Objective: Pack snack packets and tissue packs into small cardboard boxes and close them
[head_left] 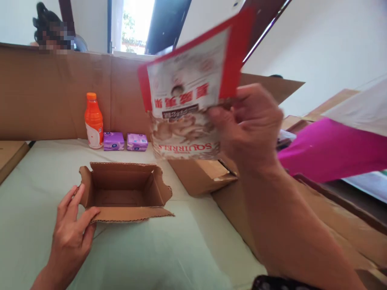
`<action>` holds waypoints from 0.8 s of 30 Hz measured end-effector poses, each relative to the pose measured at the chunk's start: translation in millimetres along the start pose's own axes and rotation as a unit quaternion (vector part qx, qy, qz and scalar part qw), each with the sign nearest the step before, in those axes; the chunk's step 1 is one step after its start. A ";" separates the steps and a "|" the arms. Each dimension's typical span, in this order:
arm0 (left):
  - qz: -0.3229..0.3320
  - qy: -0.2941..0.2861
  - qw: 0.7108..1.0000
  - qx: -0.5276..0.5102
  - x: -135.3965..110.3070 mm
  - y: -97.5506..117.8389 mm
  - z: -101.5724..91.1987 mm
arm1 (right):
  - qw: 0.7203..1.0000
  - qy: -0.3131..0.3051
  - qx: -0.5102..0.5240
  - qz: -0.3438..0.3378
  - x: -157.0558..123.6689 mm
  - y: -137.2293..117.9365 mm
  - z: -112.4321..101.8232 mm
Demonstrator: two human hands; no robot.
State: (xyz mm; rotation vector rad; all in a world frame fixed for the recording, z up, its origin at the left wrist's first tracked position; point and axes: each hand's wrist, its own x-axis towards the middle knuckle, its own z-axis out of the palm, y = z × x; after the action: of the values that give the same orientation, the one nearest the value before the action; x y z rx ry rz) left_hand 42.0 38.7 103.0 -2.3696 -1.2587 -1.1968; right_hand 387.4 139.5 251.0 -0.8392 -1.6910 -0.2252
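Observation:
My right hand (pixel 252 125) grips a red and white snack bag (pixel 186 96) by its side and holds it up in the air. The bag's print is upside down, and "SQUIRRELS" reads along its lower part. Below and to the left, a small open cardboard box (pixel 127 197) stands on the pale green surface, with nothing visible inside. My left hand (pixel 74 225) holds the box at its near left corner, fingers against the left side and thumb on the front flap.
Behind the box stand an orange bottle (pixel 94 123) and two purple packets (pixel 113 141). A cardboard wall (pixel 54 92) closes off the back. More cardboard (pixel 199 177) and a magenta cloth (pixel 329 151) lie to the right. A person's head (pixel 51 30) shows beyond the wall.

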 end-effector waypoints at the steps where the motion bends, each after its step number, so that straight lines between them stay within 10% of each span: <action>1: -0.004 0.001 1.000 0.001 -0.4 -0.4 1.3 | 1.000 0.019 0.017 -0.017 7.2 -11.9 6.2; 4: -0.019 0.007 1.000 0.004 -1.0 -2.2 4.3 | 0.998 -0.033 0.035 -0.030 6.5 -42.1 35.7; 11: -0.044 -0.003 0.999 0.011 -2.3 -2.0 5.6 | 0.929 -0.370 -0.016 -0.004 -60.3 -52.3 75.0; 21: -0.038 -0.006 0.999 -0.022 -1.3 4.2 5.0 | 0.836 -0.532 -0.117 0.066 -31.6 -36.7 102.7; 24: -0.049 -0.007 0.999 -0.022 -0.9 8.8 7.1 | 0.771 -0.617 -0.155 0.042 -45.9 -39.7 114.3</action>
State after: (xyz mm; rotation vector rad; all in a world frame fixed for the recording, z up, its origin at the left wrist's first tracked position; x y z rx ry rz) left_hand 52.4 36.3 99.3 -2.3756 -1.3828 -1.2503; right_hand 277.1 155.7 185.4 -1.4830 -2.8762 0.1935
